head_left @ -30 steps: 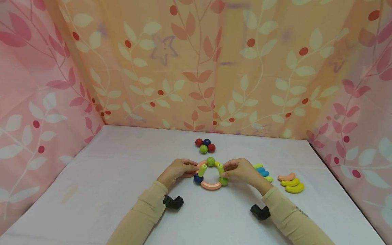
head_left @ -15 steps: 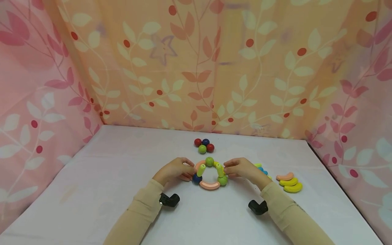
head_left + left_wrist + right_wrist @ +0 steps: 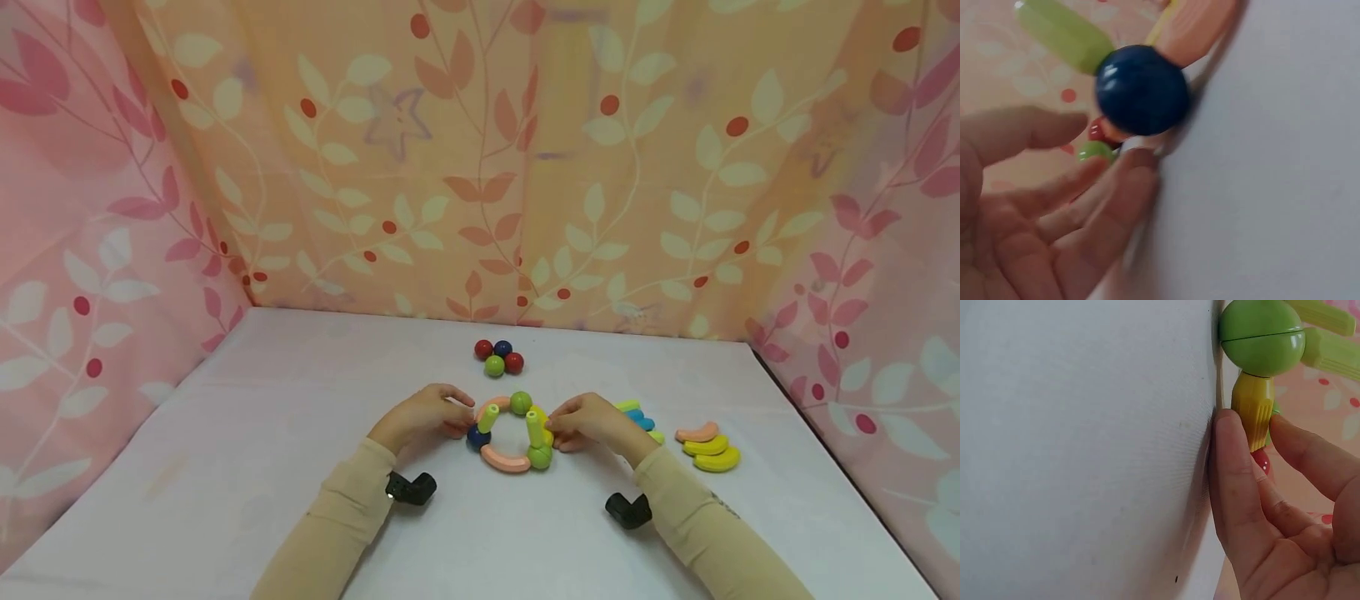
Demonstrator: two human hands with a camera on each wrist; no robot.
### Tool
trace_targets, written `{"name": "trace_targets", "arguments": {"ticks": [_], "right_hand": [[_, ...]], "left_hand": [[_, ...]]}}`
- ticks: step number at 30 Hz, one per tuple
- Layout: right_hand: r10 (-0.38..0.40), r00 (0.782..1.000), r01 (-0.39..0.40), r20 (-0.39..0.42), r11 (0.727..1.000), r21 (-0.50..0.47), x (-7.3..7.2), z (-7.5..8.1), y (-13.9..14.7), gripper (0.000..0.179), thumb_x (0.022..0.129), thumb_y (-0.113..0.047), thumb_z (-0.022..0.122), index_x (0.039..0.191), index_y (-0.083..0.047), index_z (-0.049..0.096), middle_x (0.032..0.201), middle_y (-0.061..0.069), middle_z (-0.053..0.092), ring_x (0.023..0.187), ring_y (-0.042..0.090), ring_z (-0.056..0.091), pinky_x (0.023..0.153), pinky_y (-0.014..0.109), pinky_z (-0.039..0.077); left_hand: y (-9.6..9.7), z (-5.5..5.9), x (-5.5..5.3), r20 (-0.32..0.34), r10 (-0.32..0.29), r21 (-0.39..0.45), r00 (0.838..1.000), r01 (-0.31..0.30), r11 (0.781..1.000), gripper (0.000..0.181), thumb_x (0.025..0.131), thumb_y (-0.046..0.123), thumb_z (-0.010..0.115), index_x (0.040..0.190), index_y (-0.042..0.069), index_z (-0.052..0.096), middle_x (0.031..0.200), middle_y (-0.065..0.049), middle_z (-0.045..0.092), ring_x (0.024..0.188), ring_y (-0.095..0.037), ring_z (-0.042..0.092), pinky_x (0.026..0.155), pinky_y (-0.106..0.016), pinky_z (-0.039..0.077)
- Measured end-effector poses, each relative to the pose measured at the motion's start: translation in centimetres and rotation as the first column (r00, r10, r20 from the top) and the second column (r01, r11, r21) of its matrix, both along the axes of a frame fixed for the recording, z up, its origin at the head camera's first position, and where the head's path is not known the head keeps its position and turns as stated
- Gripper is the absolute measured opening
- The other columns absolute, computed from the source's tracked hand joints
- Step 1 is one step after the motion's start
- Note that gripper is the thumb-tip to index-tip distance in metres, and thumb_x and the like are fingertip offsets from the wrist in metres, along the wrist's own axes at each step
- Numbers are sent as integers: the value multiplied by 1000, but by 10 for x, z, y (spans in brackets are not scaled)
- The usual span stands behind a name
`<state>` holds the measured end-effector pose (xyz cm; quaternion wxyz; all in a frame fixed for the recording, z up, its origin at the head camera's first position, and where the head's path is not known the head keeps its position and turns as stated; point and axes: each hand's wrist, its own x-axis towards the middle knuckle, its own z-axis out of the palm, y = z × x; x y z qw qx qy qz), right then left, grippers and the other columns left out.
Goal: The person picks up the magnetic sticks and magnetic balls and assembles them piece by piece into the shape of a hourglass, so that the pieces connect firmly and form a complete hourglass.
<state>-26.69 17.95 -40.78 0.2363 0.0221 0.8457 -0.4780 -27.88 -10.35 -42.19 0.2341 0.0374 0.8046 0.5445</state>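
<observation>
A ring of toy pieces lies on the white table: a navy ball (image 3: 478,437) at left, a green ball (image 3: 521,403) at the back and another green ball (image 3: 540,457) front right. Peach curved pieces, one of them the front piece (image 3: 505,460), and a yellow curved piece (image 3: 1252,409) link them. Light green sticks (image 3: 488,417) rise from the navy and front green balls. My left hand (image 3: 427,419) is beside the navy ball, thumb and fingers apart in the left wrist view. My right hand (image 3: 592,425) pinches the yellow piece between thumb and fingers.
Behind the ring sit several loose balls (image 3: 494,366), red, navy and green. Blue and green sticks (image 3: 637,417) lie partly hidden beyond the right hand. Farther right are loose curved pieces (image 3: 716,459), yellow and peach. Patterned curtains (image 3: 480,167) border the table's back and sides.
The ring has turned somewhat clockwise, its back green ball shifting right and its front green ball coming nearer. My left hand has drawn back slightly leftward; my right hand now grips the yellow piece.
</observation>
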Motion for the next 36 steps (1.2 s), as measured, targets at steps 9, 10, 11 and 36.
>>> {"name": "trace_targets", "arguments": {"ticks": [9,10,11,36], "right_hand": [[-5,1000,5,-16,1000,-13,2,-1,-1,31,90,-16,73,114,2,68,86,6,71,67,11,64,68,24,60],[-8,1000,8,-16,1000,-17,3,-1,-2,30,90,-16,73,114,2,68,86,6,71,67,11,64,68,24,60],[-12,1000,11,-15,1000,-20,3,-1,-2,29,90,-15,73,113,2,69,86,6,71,67,11,64,68,24,60],[-47,991,50,-125,999,16,-4,1,-11,47,89,-19,74,132,-5,60,118,16,62,84,18,63,75,28,60]], "left_hand": [[-6,9,6,39,-237,-62,971,239,969,59,85,17,77,137,9,49,112,-10,64,87,-17,69,85,-30,59],[-5,9,6,27,-237,-63,971,238,969,59,86,18,77,138,9,49,111,-10,64,86,-17,69,83,-30,59],[-4,8,6,18,-230,-61,973,231,971,58,86,18,76,137,9,50,109,-10,65,85,-16,68,82,-30,59],[20,3,8,-57,139,-54,989,-143,988,33,87,11,75,114,2,58,94,-12,70,69,-12,66,66,-24,59]]}}
